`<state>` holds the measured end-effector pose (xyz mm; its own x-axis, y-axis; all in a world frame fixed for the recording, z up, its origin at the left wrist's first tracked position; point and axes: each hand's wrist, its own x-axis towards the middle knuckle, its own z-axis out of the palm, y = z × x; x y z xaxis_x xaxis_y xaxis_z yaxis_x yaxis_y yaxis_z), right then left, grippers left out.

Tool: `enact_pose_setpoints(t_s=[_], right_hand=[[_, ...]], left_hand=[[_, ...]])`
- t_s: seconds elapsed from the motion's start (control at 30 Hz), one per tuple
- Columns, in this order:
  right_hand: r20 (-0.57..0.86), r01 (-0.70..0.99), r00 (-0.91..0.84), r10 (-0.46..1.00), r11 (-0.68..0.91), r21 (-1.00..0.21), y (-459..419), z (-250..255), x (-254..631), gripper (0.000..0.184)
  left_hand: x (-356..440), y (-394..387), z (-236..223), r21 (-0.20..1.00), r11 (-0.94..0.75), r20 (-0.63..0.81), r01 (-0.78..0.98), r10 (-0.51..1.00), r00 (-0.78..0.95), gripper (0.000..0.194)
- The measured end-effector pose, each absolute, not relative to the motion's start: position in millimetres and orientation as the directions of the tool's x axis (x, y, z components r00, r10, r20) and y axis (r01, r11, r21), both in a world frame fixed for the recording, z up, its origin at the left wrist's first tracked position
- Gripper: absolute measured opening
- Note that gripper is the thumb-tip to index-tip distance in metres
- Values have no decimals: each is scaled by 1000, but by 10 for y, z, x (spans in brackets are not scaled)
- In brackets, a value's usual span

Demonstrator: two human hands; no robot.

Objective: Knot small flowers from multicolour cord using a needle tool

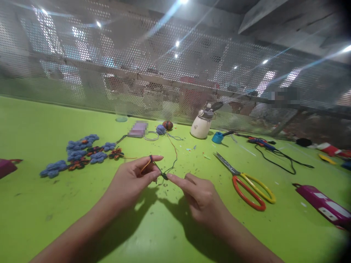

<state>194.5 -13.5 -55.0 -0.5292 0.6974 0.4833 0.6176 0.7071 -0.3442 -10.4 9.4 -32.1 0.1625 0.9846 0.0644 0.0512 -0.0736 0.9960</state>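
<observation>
My left hand has yarn looped round its index finger and pinches a small dark piece of crochet at the fingertips. Against the other side of that piece rests the index fingertip of my right hand. Its remaining fingers are curled in; whatever they hold is hidden. A dark strand of yarn runs from the piece back to a multicoloured yarn ball, beside which lies a blue yarn ball. Left of my hands are several blue crochet flowers and dark orange-flecked flowers.
Scissors with orange and yellow handles lie open at right. Beyond are a white bottle, a blue pot, a glue gun with a black cord and a magenta case. A perforated screen borders the green table.
</observation>
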Motion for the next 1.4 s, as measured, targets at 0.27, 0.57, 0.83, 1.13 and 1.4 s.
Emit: enact_pose_setpoints(t_s=[0.27,0.57,0.83,1.13,1.4], right_hand=[[528,453,-502,685,728,-514,-145,-531,1906,48],[146,-2,-232,962,149,-989,-124,-506,1815,28],[5,-131,-230,973,-26,-991,-131,-529,1800,30],[21,-7,-129,991,20,-1000,-111,-541,1760,32],[270,245,-139,953,297,-923,-175,-503,1738,29]], left_hand=[[-91,91,-379,999,-38,35,13,981,190,22],[-9,-1,-397,912,215,-152,-350,968,198,12],[43,-16,-416,890,277,-195,-362,949,247,18],[51,15,-474,926,211,-174,-314,974,141,41],[64,0,-451,977,16,6,-214,995,98,74]])
